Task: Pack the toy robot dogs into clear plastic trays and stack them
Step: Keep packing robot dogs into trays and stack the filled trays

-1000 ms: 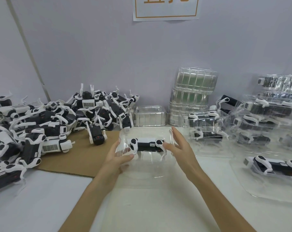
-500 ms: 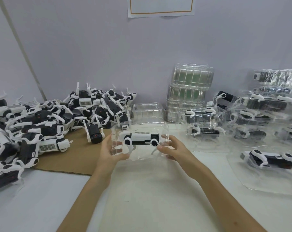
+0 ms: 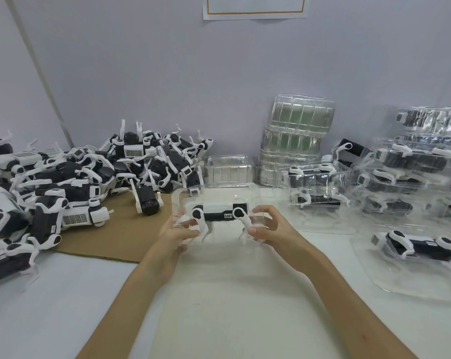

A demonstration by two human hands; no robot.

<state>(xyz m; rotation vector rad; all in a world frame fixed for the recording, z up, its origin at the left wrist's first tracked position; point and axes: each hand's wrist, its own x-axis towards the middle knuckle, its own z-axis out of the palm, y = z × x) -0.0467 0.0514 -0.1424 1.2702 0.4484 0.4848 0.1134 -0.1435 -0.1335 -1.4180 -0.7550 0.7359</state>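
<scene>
Toy robot dog point(image 3: 219, 213) in the middle of the head view, seated inside a clear plastic tray point(image 3: 245, 190) and held up over the white worktop point(image 3: 219, 307). Black, boxy body lying left to right, with a white panel along the top and a small white label on the side. Round white hip joints with black caps at each end; thin white legs bent downward toward the camera. Tray thin, glossy and see-through, with rounded corners and a flat rim, tilted so the dog's side faces the viewer.

Both hands gripping the tray: left hand point(image 3: 177, 235) curled round the left end, thumb across the front; right hand point(image 3: 271, 229) pinching the right end, fingers bent behind, thumb in front by the dog's rear leg.

To the left, a tangled heap of loose black-and-white robot dogs point(image 3: 89, 182), hard plastic, legs sticking out at all angles, partly on a flat brown cardboard sheet point(image 3: 121, 229). At the back against the pale lilac wall point(image 3: 167, 73), a tall leaning stack of empty ribbed clear trays point(image 3: 297, 141) with a greenish tint, and a low stack of empty trays point(image 3: 228, 172) just beside it. On the right, piles of packed clear trays point(image 3: 413, 172), each with a dog inside, and nearer the front one single packed tray point(image 3: 421, 246) flat on the worktop.
</scene>
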